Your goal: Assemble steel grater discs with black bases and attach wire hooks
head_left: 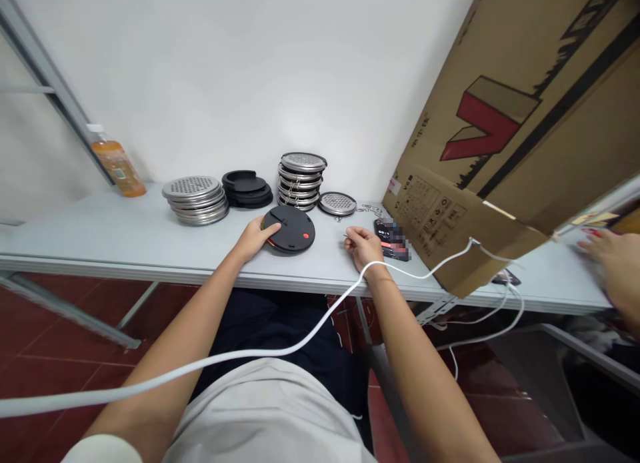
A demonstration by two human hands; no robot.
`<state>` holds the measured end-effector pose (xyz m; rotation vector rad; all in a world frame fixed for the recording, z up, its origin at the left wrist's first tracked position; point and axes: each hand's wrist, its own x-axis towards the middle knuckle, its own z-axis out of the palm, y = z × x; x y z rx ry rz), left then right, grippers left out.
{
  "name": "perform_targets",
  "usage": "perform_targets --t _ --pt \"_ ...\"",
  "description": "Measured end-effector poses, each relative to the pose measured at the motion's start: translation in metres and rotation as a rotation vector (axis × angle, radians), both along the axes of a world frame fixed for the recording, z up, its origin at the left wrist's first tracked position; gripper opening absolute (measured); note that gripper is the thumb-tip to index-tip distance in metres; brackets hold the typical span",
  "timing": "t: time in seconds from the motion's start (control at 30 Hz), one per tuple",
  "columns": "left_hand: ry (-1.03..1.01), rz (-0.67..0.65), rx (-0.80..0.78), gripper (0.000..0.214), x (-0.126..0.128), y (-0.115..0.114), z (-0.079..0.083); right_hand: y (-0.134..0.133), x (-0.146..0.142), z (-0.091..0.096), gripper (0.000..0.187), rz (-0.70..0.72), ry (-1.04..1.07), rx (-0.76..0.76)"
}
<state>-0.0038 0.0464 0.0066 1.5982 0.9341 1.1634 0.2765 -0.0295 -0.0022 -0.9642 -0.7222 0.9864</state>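
Table (100,233): pale, matte. Cardboard box (450,203) at right. Metal disc stack (197,206) at back left, perforated top. Black disc (294,226): near the table's front edge, between the hands; can't tell if it touches the surface. Round, flat, matte black, straight line across its upper left. Left hand (256,239): closed on disc's left edge, thumb on top, other fingers hidden. Right hand (364,244): fingertips pinching a small thin piece (345,235), too tiny to identify. Red spot (306,236) near disc's right edge.
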Motion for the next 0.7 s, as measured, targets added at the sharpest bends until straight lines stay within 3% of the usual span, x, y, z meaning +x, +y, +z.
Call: perform_targets --t 0.13,0.33,0.53,0.7 --pt "-0.037 -0.017 -0.019 0.05 -0.001 0.001 -0.003 -0.009 0.002 0.007 0.021 0.125 0.122 -0.015" --pt "-0.089 -0.022 -0.042 0.052 0.0 -0.002 -0.003 -0.012 0.001 0.007 0.021 0.229 0.133 -0.015" --pt "-0.099 -0.007 -0.064 0.054 0.001 -0.003 -0.001 -0.011 0.001 0.006 0.011 0.128 0.215 -0.012" --pt "-0.085 0.001 -0.059 0.054 0.002 -0.003 -0.001 -0.012 -0.001 0.007 0.018 0.14 0.187 -0.002"
